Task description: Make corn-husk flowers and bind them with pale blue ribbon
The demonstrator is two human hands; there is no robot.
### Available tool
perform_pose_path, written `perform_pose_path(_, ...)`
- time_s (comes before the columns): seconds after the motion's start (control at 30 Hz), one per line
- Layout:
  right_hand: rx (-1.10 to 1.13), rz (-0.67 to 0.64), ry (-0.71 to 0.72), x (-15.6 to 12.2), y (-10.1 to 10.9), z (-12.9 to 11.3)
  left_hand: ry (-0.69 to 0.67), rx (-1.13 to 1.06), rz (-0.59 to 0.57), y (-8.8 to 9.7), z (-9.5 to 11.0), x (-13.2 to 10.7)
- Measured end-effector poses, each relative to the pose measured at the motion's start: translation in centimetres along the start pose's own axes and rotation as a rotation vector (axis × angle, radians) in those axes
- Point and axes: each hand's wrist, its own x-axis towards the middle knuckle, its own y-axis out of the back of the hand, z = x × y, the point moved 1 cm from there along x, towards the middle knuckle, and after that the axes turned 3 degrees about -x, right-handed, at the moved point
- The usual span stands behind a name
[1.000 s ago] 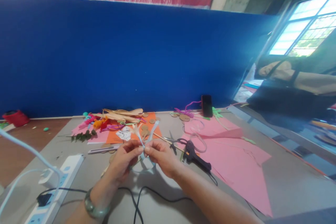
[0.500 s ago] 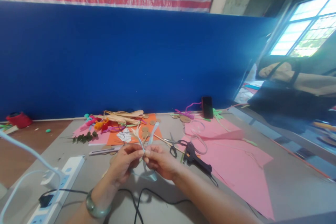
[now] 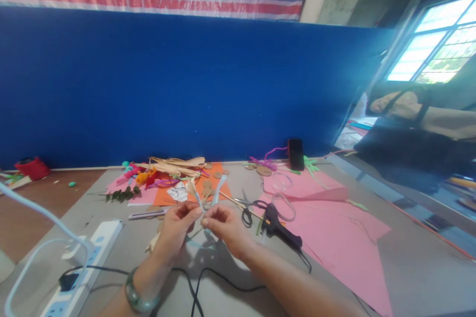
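Note:
Above the grey table, my left hand (image 3: 178,224) pinches a small bundle of pale dried stems (image 3: 192,189), its tips pointing up and away. A light-blue ribbon (image 3: 219,189) passes by the bundle, one end standing up and a loop hanging below the hands. My right hand (image 3: 224,225) is closed with thumb and fingertips on the ribbon, close against the left fingertips. The exact point where ribbon and stems meet is partly hidden by the fingers. A bangle (image 3: 138,293) circles the left wrist.
Right of my hands lie black-handled scissors (image 3: 247,215) and a black glue gun (image 3: 277,225) on pink paper (image 3: 345,247). A white power strip (image 3: 87,267) stands at left, its black cable (image 3: 223,280) crossing in front. A utility knife (image 3: 143,214) and orange paper (image 3: 161,193) lie behind.
The right hand's fingers have shifted slightly on the ribbon, and the ribbon's lower loop hangs differently. The stem bundle has turned a little. The whole view has moved slightly.

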Motion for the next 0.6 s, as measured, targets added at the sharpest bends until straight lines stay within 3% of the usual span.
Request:
perform_pose_path(0.1,-0.177,0.121,0.139,-0.31,-0.1,0.28,-0.096,0.048,0.017,0.19,-0.22,0.0)
perform_pose_path(0.17,-0.219,0.125,0.169,-0.5,-0.2,0.5,-0.114,0.068,0.008,0.14,-0.16,-0.1)
perform_pose_path(0.47,-0.126,0.015,0.121,-0.8,-0.3,0.49,-0.101,0.077,-0.097,0.25,-0.09,-0.18)
perform_pose_path(0.6,-0.048,-0.097,0.077,-0.95,-0.19,-0.11,-0.062,0.049,-0.135,0.41,0.09,-0.1)
